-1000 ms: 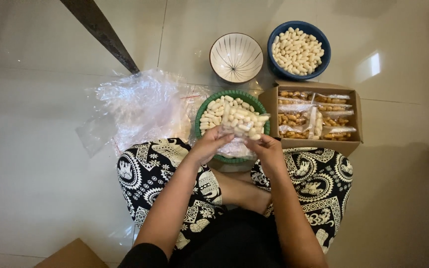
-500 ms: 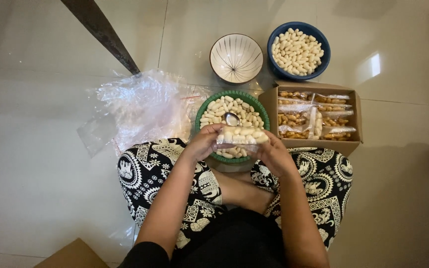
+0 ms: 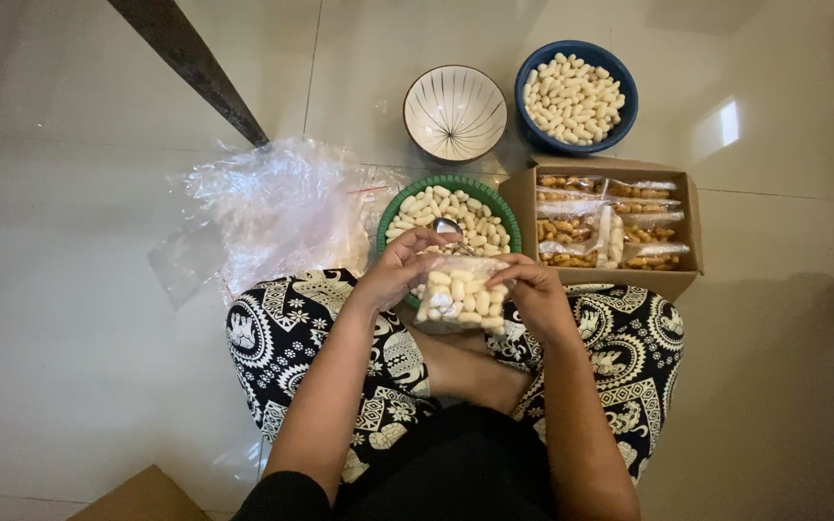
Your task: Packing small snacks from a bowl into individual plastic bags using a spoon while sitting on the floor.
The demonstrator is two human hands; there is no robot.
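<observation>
A small clear bag (image 3: 460,297) filled with pale oblong snack pieces hangs between my two hands over my lap. My left hand (image 3: 396,270) pinches its top left corner and my right hand (image 3: 531,291) pinches its top right corner. Just beyond the bag stands a green bowl (image 3: 393,209) heaped with the same pale pieces, with a metal spoon (image 3: 449,228) lying in it.
An empty white bowl with dark lines (image 3: 455,112) and a blue bowl (image 3: 576,96) of pale pieces stand farther back. A cardboard box (image 3: 609,220) of sealed snack bags is at the right. Crumpled clear plastic bags (image 3: 267,212) lie at the left, beside a dark furniture leg (image 3: 190,60).
The filled bag came down from over the green bowl toward my lap and turned from lying flat to hanging upright, held by its top edge in both hands.
</observation>
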